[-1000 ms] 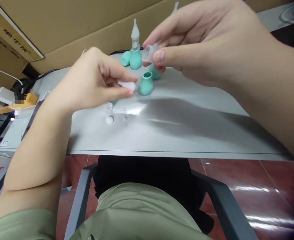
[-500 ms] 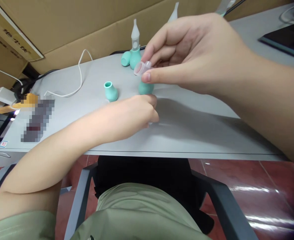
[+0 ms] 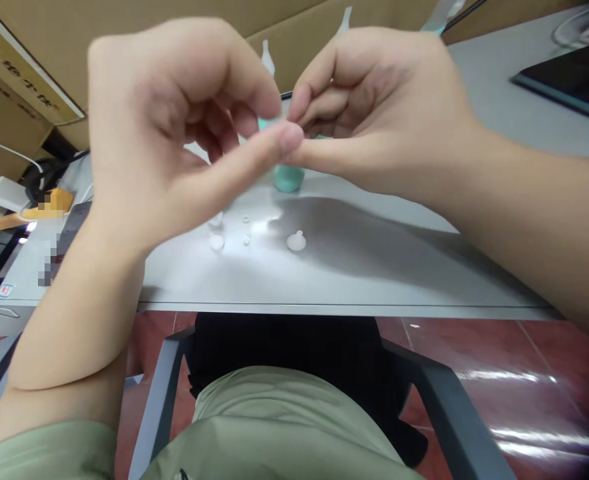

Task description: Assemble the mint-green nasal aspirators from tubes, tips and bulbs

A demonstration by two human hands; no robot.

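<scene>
My left hand is raised so that its thumb tip meets the fingertips of my right hand. Its fingers are curled towards the thumb, and whatever lies in them is hidden. My right hand keeps its thumb-and-finger pinch; the translucent plastic tube piece seen there half a second ago is now covered by fingers. Just below the fingertips, a teal rubber bulb stands on the desk. Nearer to me lies a small white disc with a tab. Small clear rings and a round clear disc rest to its left.
Behind my hands, pale pointed nozzle tips stick up near the cardboard backing. A black tablet-like device lies at right. A white charger and cables are at far left. The desk's front edge runs before me.
My left hand has risen from the desk to my right hand's fingertips, uncovering the small discs and rings. It now blocks the left teal bulb. My right hand has barely moved.
</scene>
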